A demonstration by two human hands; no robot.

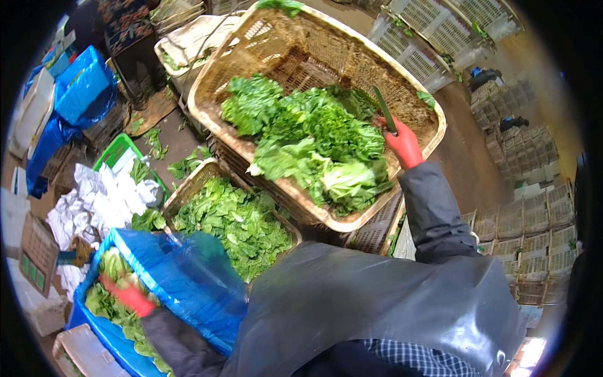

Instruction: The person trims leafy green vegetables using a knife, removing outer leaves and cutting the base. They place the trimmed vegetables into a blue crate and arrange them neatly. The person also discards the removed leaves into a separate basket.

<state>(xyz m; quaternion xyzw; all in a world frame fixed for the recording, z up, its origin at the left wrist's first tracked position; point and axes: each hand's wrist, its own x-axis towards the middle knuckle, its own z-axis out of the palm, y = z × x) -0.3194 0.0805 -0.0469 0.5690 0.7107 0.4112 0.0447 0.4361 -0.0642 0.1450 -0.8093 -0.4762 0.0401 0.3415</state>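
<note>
My right hand (403, 143), in a red glove, grips a narrow knife (384, 109) whose blade points up and away. It is over the right side of a large, dirty plastic crate (325, 26). Heads of leafy green lettuce (311, 132) lie along that crate's near side. At the lower left, my left hand (129, 296), also red-gloved and blurred, reaches into a box lined with blue plastic film (183, 282). It touches or is just over the lettuce (115, 264) in there; whether its fingers hold a head cannot be made out.
Between the two containers stands a lower crate of loose green leaves (231, 221). White crumpled sheets (103, 202) lie in and beside a green crate (125, 143). A scale with keys (37, 254) stands far left. Stacked crates (424, 42) line the right; another person (129, 37) stands upper left.
</note>
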